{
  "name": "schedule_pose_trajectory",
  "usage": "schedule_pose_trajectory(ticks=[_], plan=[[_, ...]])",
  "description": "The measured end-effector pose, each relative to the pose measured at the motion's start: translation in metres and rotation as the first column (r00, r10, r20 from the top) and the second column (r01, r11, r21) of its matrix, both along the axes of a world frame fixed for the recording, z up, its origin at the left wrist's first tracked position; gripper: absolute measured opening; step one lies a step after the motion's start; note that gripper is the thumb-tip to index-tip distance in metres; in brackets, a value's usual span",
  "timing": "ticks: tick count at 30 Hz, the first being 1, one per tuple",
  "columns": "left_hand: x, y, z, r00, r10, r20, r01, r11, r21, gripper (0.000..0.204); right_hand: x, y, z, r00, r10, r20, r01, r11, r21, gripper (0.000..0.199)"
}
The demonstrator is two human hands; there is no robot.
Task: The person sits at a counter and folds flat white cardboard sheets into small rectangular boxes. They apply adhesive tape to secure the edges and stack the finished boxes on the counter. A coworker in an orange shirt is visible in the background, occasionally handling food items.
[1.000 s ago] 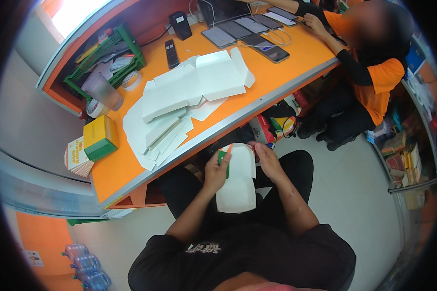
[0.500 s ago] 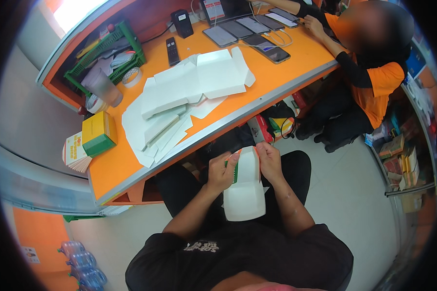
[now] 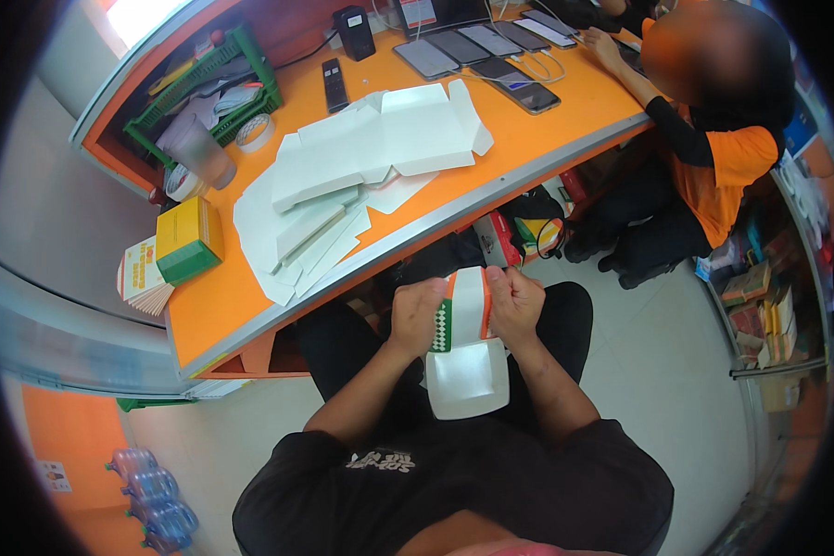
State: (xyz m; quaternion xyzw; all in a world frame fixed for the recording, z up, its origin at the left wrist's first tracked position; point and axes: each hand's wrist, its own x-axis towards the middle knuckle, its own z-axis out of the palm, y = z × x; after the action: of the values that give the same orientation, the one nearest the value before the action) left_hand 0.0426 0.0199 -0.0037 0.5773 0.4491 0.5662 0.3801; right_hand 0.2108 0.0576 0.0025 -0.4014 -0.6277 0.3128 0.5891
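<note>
Between my two hands, above my lap, is a partly folded cardboard food box, white inside with green and orange printed sides. My left hand grips its green left side, fingers closed. On the orange right side, my right hand is closed with the thumb along the top. The box's side walls stand up at the far part, while the near panel hangs open toward me. Flat white box blanks lie in a loose pile on the orange table ahead.
A yellow-green box and a stack of printed cards stand at the table's left. Behind are a tumbler, tape roll, green basket, remote and several phones. A co-worker sits at the right.
The box's side walls have come up and its near panel tilts differently, with light on it. My left hand has shifted slightly left. The co-worker's arm at the phones has drawn back.
</note>
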Motion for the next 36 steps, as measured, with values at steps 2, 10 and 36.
schedule_pose_trajectory(ticks=[2,10,36], plan=[[0.002,-0.001,-0.005,0.993,-0.05,0.105,0.063,0.991,-0.122,0.043,0.002,-0.002,0.009,1.0,-0.031,0.005,0.03,0.998,0.062,0.042],[-0.016,-0.011,0.03,0.935,0.3,-0.192,-0.162,0.838,0.52,0.048,0.024,0.024,-0.023,0.557,0.415,-0.719,-0.818,0.422,-0.39,0.075],[-0.125,-0.066,0.101,0.953,0.03,0.303,0.002,0.994,-0.106,0.052,-0.002,-0.008,0.061,0.376,0.895,0.24,-0.841,0.439,-0.316,0.106]])
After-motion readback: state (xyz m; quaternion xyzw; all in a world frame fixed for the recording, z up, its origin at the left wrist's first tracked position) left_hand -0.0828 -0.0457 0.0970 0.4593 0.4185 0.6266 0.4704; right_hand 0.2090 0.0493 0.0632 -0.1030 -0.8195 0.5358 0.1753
